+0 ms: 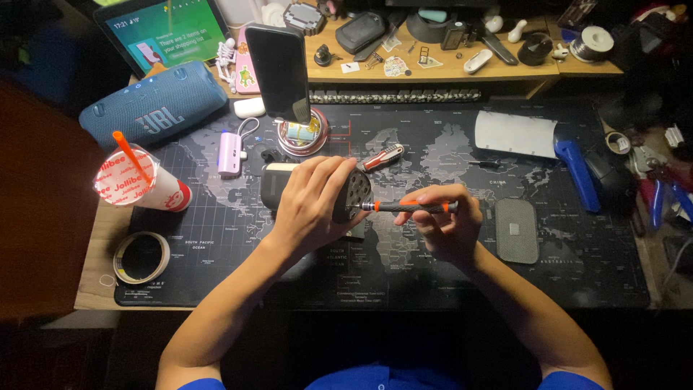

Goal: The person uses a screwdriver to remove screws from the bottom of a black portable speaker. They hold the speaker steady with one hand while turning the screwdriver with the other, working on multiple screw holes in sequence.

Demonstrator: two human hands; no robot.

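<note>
Blue sleeves at bottom edge, forearms reaching up over world-map desk mat (216,245). Left hand (314,202) wrapped around small dark cylindrical device (352,195), perforated end facing right. Right hand (444,224) pinching precision screwdriver (408,206); long axis horizontal, tip pointing left, touching perforated face. Both near mat centre. Paper cup with orange straw (141,184) far left; tape roll (141,257) below it.

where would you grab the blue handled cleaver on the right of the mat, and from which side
Grip the blue handle, coming from the right and above. The cleaver lies flat on the desk mat; its wide pale blade points left, and the handle angles down to the right.
</note>
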